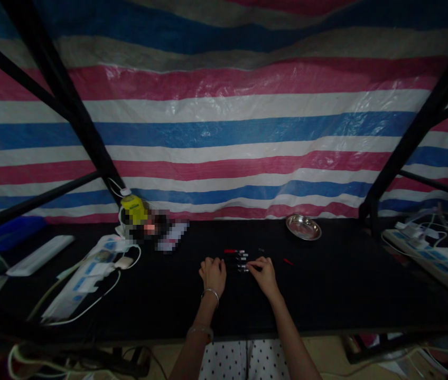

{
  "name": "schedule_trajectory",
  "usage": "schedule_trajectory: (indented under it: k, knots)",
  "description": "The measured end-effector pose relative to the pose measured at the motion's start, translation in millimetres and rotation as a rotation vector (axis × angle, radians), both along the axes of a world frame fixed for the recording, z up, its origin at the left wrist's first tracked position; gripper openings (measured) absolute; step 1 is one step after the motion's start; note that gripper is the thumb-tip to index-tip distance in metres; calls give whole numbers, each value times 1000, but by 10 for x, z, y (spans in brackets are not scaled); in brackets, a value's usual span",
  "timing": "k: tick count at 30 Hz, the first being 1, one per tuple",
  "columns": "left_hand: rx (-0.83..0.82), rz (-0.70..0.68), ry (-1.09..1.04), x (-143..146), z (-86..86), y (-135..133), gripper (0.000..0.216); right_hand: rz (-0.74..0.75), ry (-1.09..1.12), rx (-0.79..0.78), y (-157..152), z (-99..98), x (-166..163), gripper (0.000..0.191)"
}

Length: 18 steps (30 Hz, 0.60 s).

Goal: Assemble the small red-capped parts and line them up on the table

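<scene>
Both my hands rest on a black table (327,295). My left hand (213,273) lies with its fingers curled under, a bangle on the wrist; what it holds, if anything, is hidden. My right hand (262,270) pinches a small metal-tipped part (243,269) at its fingertips. Just beyond the hands lie several small parts in a cluster (240,255), one of them with a red end (230,251). A short red piece (288,261) lies apart to the right.
A round metal dish (303,227) sits at the back right. Power strips with white cables lie at the left (85,277) and the far right (434,258). A yellow object (134,208) stands at the back left. Black frame posts and a striped tarp rise behind the table.
</scene>
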<state>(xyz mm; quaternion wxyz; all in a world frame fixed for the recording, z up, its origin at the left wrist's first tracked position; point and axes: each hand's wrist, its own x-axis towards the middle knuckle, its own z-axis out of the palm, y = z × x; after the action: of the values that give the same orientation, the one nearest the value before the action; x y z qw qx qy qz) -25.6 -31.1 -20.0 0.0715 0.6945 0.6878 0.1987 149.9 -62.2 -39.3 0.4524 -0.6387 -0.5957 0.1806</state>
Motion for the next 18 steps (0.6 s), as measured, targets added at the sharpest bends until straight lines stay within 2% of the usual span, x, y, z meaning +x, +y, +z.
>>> schedule_trajectory:
  k: [8, 10, 14, 18]
  knots:
    - [14, 2, -6, 2, 10, -8, 28, -21, 24, 41, 20, -36, 9, 26]
    - [15, 8, -11, 2, 6, -4, 29, -111, 92, 101, 19, -51, 47, 32]
    - [29, 41, -59, -26, -51, 42, 30, -441, 199, 200, -11, -113, 192, 40]
    - [122, 29, -184, -70, -67, 77, 30, -615, 80, 225, -97, -149, 322, 37]
